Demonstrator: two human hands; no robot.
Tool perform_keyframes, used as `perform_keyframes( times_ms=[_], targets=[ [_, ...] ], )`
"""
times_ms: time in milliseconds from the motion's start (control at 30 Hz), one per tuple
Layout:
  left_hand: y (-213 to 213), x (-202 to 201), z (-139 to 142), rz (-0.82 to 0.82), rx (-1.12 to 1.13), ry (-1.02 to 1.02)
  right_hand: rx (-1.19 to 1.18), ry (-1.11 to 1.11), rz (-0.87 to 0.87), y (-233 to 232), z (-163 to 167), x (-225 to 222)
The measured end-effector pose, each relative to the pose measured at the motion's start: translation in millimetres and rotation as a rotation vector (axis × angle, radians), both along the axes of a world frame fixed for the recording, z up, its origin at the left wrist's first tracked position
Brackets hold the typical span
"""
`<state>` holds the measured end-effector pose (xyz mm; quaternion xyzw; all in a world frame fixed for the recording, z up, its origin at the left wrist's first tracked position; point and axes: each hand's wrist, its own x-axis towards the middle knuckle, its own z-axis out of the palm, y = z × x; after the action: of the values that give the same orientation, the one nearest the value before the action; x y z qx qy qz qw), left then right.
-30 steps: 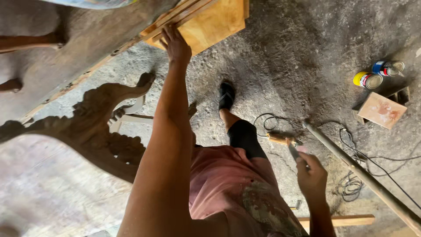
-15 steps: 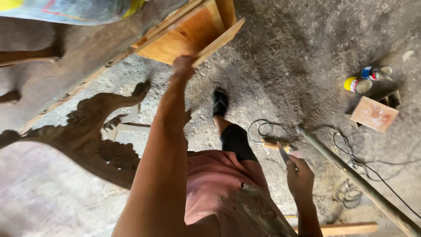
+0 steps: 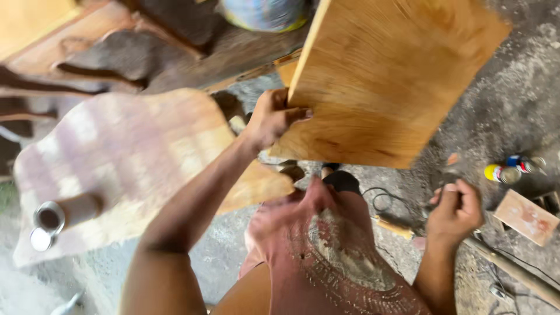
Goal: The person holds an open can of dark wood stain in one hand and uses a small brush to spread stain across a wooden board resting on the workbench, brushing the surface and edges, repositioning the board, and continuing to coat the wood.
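My left hand (image 3: 271,119) grips the left edge of a large light plywood board (image 3: 385,81), which is held up close to the camera and tilted. My right hand (image 3: 456,213) hangs low on the right, closed around a tool with a wooden handle (image 3: 394,226) that sticks out to the left. My knee in pinkish shorts (image 3: 326,245) fills the bottom middle.
A pale wooden panel (image 3: 128,169) lies at left with a small open tin (image 3: 49,219) on it. Dark carved wood (image 3: 146,52) sits above. On the concrete floor at right are spray cans (image 3: 506,170), a small wooden block (image 3: 528,217), a long pole (image 3: 513,269) and cables (image 3: 379,201).
My left hand has pulled the plywood board out and up toward the camera, so it now fills the top right. The right hand has stayed low with the tool.
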<state>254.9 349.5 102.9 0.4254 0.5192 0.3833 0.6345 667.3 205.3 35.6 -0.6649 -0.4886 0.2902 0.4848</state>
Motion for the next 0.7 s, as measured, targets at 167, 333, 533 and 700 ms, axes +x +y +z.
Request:
perform_keyframes(
  times_ms=[167,333,533,700],
  targets=[
    [-167.0,-93.1,4.8,0.436,0.008,-0.268,0.126,0.219,0.137,-44.8,30.1,-89.0],
    [-288.3,-172.0,-38.1,0.684,0.062,-0.319,0.096,0.035,0.419,-78.5,45.3,-193.2],
    [-352.7,-229.2,-64.5,0.750,-0.104,-0.135,0.008,-0.202,0.695,-110.8,55.7,-277.4],
    [-408.8,-243.0,-43.7,0.946,0.197,1.098,0.035,-0.389,0.856,-112.3,68.7,-318.1]
  ],
)
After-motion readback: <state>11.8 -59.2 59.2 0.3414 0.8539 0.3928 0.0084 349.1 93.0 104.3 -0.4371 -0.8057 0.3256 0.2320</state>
